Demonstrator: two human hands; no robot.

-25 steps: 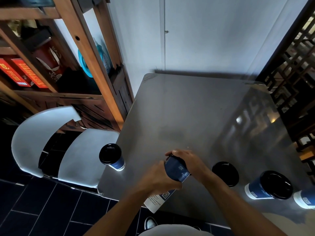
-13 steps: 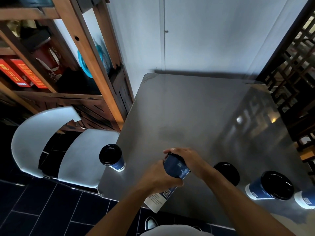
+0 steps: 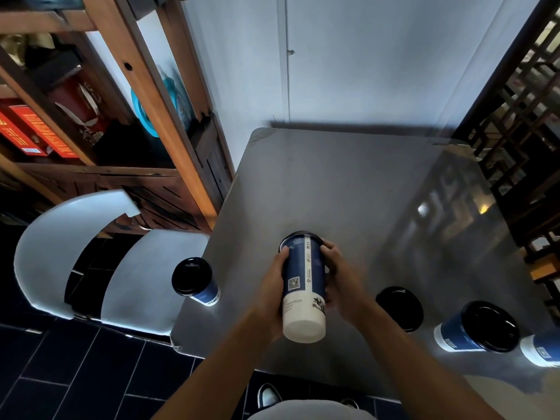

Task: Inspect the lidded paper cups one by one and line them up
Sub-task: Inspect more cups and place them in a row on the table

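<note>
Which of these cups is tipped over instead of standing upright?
The cup held in both hands, tilted with its white base toward the camera; the others stand lid-up on the table.

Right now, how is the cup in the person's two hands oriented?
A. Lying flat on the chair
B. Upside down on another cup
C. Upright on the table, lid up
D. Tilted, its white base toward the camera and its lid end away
D: the held cup shows its white base nearest the camera, with the left hand and right hand around its sides above the table.
</note>
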